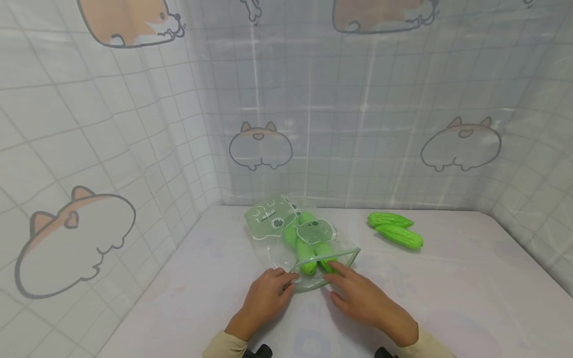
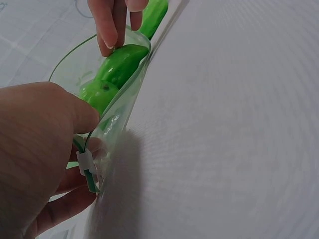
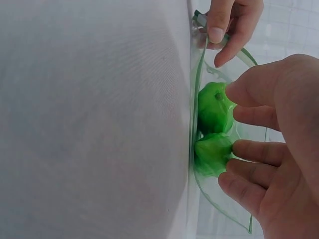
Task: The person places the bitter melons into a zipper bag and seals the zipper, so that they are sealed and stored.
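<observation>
A clear zip bag (image 1: pixel 270 248) with green edging and printed cartoon shapes lies on the table, its mouth towards the person. Inside are several green vegetable-shaped pieces, two of them (image 1: pixel 306 256) (image 3: pixel 215 108) near the mouth. My left hand (image 1: pixel 268 293) (image 2: pixel 45 149) pinches the bag's left mouth corner, by a white slider (image 2: pixel 85 162). At the mouth, my right hand (image 1: pixel 362 298) (image 3: pixel 279 149) has its fingers spread and slightly bent, the tips touching the green pieces. Whether those fingertips also hold the bag's film is unclear.
Two more green pieces (image 1: pixel 400 236) (image 1: pixel 389 219) lie touching each other on the white table (image 1: pixel 447 278), right of the bag. Curtains (image 1: pixel 358 99) with a grid and cartoon animals stand behind and along both sides.
</observation>
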`<action>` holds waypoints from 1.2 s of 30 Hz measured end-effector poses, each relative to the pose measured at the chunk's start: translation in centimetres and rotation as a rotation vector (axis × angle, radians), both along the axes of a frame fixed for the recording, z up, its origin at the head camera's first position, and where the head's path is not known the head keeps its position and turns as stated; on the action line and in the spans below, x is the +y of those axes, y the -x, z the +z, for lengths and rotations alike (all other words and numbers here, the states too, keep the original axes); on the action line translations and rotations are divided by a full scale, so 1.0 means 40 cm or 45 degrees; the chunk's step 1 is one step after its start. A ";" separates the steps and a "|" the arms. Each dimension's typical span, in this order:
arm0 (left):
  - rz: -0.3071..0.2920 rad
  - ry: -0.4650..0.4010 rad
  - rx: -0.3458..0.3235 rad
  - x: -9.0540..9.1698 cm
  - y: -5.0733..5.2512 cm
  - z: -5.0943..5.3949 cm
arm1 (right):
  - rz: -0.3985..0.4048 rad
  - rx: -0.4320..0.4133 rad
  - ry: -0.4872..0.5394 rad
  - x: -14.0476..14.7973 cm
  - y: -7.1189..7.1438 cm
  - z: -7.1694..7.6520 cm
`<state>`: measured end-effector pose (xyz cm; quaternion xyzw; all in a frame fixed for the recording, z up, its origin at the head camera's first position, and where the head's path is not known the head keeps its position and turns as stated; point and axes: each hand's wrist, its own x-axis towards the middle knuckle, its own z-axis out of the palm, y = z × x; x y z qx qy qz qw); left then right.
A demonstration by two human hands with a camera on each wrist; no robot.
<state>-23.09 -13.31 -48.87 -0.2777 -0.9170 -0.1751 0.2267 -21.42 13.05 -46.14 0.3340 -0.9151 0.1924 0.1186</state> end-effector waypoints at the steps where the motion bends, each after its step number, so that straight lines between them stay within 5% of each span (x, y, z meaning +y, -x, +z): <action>1: -0.002 0.000 0.001 0.000 0.000 0.001 | 0.003 0.011 0.006 -0.001 0.002 0.000; 36: 0.014 0.013 -0.029 -0.003 0.001 0.005 | 0.001 -0.064 -0.032 -0.006 0.024 0.005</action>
